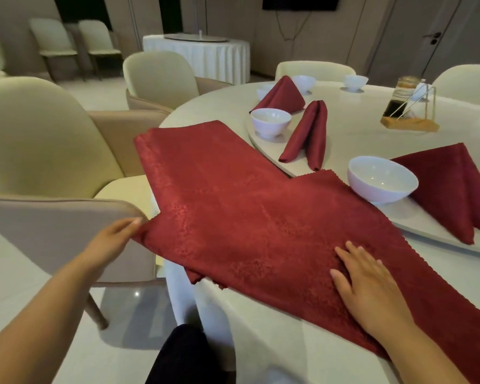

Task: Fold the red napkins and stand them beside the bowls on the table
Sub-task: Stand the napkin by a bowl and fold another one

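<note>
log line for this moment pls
phase: folding | napkin spread on table | left hand pinches corner | right hand flat on napkin | folded napkin stands by bowl

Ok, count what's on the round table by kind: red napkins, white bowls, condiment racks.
Red cloth napkins: 4 (3 folded, 1 spread flat)
White ceramic bowls: 6 (2 only partly visible)
Wooden-based condiment rack: 1
Total: 11

Dim, warm light; soft blur, edges bowed.

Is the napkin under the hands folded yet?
Spread: the napkin lies flat on the table; left hand pinches its edge, right hand presses it.
</note>
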The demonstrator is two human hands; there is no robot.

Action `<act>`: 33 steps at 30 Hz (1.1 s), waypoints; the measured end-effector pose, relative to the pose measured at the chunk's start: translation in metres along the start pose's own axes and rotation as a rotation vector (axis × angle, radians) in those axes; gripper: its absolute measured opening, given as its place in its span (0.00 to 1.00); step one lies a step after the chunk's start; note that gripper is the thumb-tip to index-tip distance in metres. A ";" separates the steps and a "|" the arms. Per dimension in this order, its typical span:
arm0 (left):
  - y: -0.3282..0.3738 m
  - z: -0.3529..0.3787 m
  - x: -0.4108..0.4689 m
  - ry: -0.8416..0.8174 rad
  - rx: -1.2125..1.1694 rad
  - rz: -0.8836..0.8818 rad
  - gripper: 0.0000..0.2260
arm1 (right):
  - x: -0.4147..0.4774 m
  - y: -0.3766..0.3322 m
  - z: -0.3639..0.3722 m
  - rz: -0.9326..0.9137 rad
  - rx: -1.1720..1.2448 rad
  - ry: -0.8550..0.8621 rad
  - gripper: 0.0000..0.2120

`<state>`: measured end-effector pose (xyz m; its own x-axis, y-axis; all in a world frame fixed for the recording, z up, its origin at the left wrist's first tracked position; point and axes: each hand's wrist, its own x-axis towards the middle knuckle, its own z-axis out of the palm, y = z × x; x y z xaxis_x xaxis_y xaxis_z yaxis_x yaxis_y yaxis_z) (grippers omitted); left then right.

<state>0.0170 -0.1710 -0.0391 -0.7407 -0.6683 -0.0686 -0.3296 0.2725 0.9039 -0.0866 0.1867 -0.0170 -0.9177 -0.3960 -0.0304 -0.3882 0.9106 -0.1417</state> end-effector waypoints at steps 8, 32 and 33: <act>0.007 -0.024 0.007 -0.348 -0.058 -0.074 0.06 | -0.002 -0.003 0.000 0.010 0.028 0.026 0.23; 0.011 -0.007 -0.006 0.139 -1.005 -0.432 0.06 | -0.003 -0.002 0.001 0.001 0.073 0.063 0.23; 0.011 0.000 -0.013 0.125 -1.054 -0.476 0.12 | -0.003 -0.002 0.000 0.003 0.073 0.061 0.23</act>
<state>0.0227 -0.1594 -0.0285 -0.5905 -0.6278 -0.5071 0.1351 -0.6964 0.7049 -0.0827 0.1859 -0.0170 -0.9230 -0.3836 0.0296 -0.3807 0.8996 -0.2138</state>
